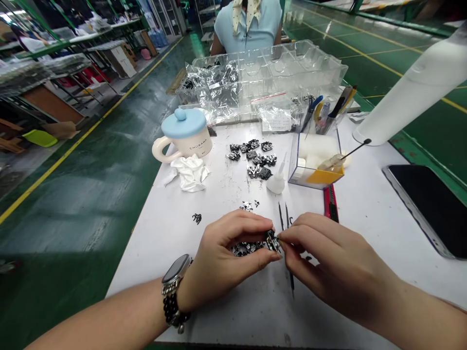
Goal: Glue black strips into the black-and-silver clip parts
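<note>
Between the thumb and fingers of my left hand (226, 255) is a small black-and-silver part (272, 241), held just above the table. The fingertips of my right hand (321, 257) are pinched together at the part's right side; whatever they grip there is too small to make out. Behind my left fingers lies a pile of similar small parts (248, 248), partly hidden. A pair of dark tweezers (282, 216) lies beneath and behind my right fingers. Little silver pieces (246, 206) rest beyond my left hand, and a few black clips (197, 218) sit to its left.
Further back stand several black-and-silver assemblies (257, 158), a white dropper bottle (276, 183), a lidded mug (186, 133), crumpled tissue (190, 173) and a clear box (316, 163) of tools. A phone (430, 206) lies right. Behind are clear trays (277, 68) and a seated person (248, 26).
</note>
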Action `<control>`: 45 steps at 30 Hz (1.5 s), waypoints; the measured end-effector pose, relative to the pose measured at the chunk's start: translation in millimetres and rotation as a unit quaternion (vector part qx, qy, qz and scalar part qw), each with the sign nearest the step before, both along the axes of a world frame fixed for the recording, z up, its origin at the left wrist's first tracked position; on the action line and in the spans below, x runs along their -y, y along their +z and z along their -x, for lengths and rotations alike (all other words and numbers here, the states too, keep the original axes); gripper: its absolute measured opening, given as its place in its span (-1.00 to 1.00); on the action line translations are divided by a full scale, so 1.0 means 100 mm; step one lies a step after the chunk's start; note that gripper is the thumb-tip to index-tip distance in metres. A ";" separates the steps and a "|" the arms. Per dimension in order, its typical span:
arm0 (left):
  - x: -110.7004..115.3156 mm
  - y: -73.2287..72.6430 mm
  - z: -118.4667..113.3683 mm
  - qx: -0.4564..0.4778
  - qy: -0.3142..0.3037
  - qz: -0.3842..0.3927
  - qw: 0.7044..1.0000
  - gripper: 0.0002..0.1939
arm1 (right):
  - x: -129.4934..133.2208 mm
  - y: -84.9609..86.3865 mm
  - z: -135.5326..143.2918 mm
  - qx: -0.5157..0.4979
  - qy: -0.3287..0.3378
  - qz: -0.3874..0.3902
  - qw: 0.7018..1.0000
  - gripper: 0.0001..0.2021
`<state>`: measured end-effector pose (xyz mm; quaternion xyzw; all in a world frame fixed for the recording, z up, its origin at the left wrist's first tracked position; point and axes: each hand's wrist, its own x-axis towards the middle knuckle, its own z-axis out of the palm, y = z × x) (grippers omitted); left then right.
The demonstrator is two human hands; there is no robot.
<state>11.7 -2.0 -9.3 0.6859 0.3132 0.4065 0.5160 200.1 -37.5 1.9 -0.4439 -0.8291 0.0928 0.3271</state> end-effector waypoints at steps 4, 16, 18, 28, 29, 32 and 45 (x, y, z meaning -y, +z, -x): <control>0.00 0.01 0.01 -0.010 -0.004 -0.017 1.000 -0.62 | -0.01 0.00 -0.01 0.003 0.020 0.001 1.000 -0.86; -0.03 0.04 0.00 0.040 -0.036 0.087 0.995 -0.61 | -0.07 0.08 -0.03 -0.137 0.009 0.206 0.969 -0.86; -0.03 0.04 0.00 0.053 -0.040 0.127 0.990 -0.62 | -0.09 0.08 -0.05 -0.178 0.011 0.299 0.938 -0.85; -0.02 0.05 -0.02 0.097 -0.029 0.229 0.968 -0.68 | -0.19 -0.07 -0.06 -0.429 0.036 0.526 0.734 -0.88; -0.03 0.05 -0.02 0.102 -0.028 0.233 0.967 -0.68 | -0.19 -0.08 -0.06 -0.442 0.038 0.533 0.720 -0.88; -0.04 0.06 -0.03 0.113 -0.026 0.237 0.964 -0.69 | -0.20 -0.09 -0.05 -0.467 0.041 0.543 0.696 -0.89; 0.02 0.07 -0.04 0.087 0.018 0.180 0.980 -0.68 | -0.22 -0.14 -0.02 -0.503 0.082 0.529 0.679 -0.92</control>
